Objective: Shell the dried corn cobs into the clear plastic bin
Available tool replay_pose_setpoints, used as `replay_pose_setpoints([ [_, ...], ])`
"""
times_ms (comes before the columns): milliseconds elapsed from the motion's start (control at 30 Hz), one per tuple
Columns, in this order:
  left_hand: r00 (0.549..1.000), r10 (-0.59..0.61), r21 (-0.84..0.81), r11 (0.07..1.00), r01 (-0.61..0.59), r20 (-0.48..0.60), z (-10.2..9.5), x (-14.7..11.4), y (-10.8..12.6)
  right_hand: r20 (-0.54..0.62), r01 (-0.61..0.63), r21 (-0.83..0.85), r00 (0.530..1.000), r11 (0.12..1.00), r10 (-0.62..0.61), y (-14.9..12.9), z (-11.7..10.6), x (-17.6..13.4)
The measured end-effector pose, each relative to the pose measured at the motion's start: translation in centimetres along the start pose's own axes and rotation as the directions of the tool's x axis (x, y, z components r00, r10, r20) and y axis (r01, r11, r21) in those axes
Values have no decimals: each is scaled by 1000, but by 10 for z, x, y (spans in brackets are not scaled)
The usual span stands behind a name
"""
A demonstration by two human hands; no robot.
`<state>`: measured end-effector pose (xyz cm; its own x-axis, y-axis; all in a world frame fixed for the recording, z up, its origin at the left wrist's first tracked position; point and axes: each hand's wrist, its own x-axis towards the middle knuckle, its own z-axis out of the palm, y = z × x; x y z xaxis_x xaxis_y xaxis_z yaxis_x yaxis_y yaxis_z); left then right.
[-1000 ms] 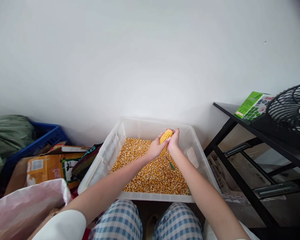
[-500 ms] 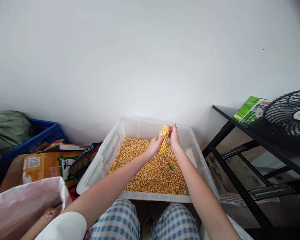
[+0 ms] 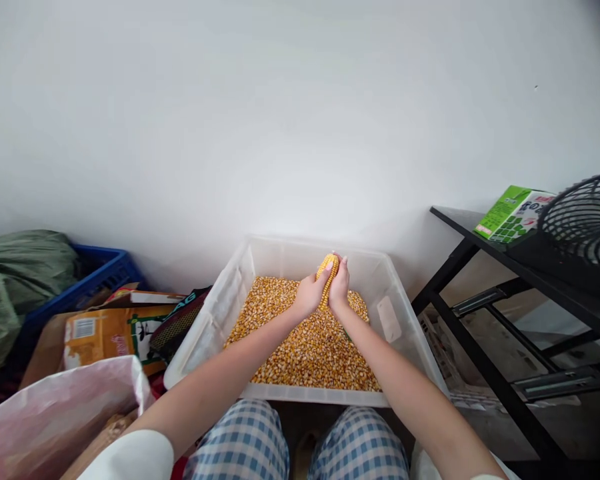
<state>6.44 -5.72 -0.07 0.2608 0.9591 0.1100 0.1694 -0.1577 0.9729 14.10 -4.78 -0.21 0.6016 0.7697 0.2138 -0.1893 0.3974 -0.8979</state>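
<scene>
A yellow corn cob (image 3: 327, 272), thick with kernels, is held upright and slightly tilted between my two hands. My left hand (image 3: 310, 293) wraps it from the left, thumb along its near face. From the other side my right hand (image 3: 339, 287) closes against the cob, its fingers partly hidden behind it. Both hands are above a translucent plastic bin (image 3: 215, 313), which holds a wide layer of loose corn kernels (image 3: 305, 353). A green-handled tool lying on the kernels is mostly hidden by my right forearm.
At left stand a white sack (image 3: 75, 393), an orange package (image 3: 100, 333) and a blue crate (image 3: 105, 260). To the right, a black metal frame table (image 3: 460, 227) carries a green box (image 3: 510, 213) and a black fan (image 3: 587, 213). A white wall rises behind the bin.
My right hand has moved left and in, from beside the cob to pressed against it. The view has shifted slightly, and my forearm now covers most of the green-handled tool.
</scene>
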Motion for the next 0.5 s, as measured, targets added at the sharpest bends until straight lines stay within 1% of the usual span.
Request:
replay_pose_setpoints([
  [67,1000,-15,-98,995,16,16,2,2,0,48,-42,19,998,999,41,-5,0,6],
  [167,998,-62,-191,980,60,-5,4,8,2,184,-137,6,974,991,134,-18,-1,17],
  [200,997,-72,-206,976,65,-24,4,10,3,234,-181,-17,955,983,180,-22,-1,19],
  [267,995,-77,-208,976,62,-68,2,13,3,305,-295,-76,903,952,304,-27,-1,18],
  [300,993,-81,-195,979,62,-91,1,13,3,319,-343,-97,879,935,355,-28,1,15],
  [333,989,-88,-178,982,66,-115,-1,13,3,316,-368,-104,869,924,382,-26,2,11],
  [367,985,-97,-161,984,74,-142,-2,12,3,299,-361,-99,878,927,373,-24,4,6],
  [400,980,-108,-150,985,83,-167,-2,10,3,269,-317,-85,905,945,328,-20,6,1],
  [467,973,-134,-149,983,106,-188,-2,7,1,186,-189,-84,962,978,201,-12,8,-7],
  [500,973,-146,-160,980,118,-176,-1,5,1,157,-142,-94,975,985,156,-9,8,-10],
])
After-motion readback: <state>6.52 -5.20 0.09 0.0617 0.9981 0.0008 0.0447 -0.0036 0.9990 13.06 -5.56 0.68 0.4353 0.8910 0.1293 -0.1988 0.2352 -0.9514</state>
